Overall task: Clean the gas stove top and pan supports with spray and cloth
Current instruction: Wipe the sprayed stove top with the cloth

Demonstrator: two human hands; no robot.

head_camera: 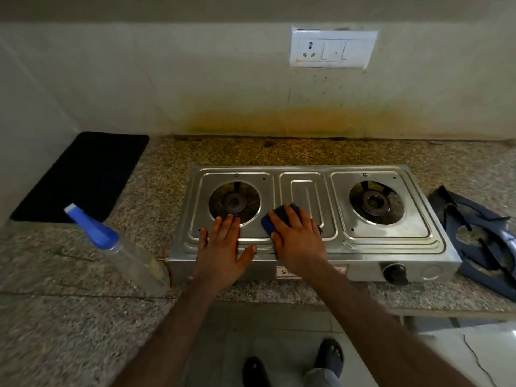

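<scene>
A steel two-burner gas stove point(385, 245) stands on the granite counter with both pan supports off. My left hand point(223, 247) lies flat on its front left part, fingers straight, just below the left burner point(234, 203). My right hand point(296, 238) presses a dark blue cloth point(280, 215) onto the stove's middle panel with straight fingers. The right burner point(374, 203) is uncovered. Two dark pan supports point(480, 241) lie stacked on the counter to the right of the stove. A clear spray bottle point(131, 255) with a blue trigger head stands to the stove's left.
A black mat point(83, 175) lies on the counter at the back left. A wall socket plate point(332, 48) sits above the stove on a stained wall. The counter's front edge runs under my forearms; my feet in dark sandals point(329, 356) show on the floor below.
</scene>
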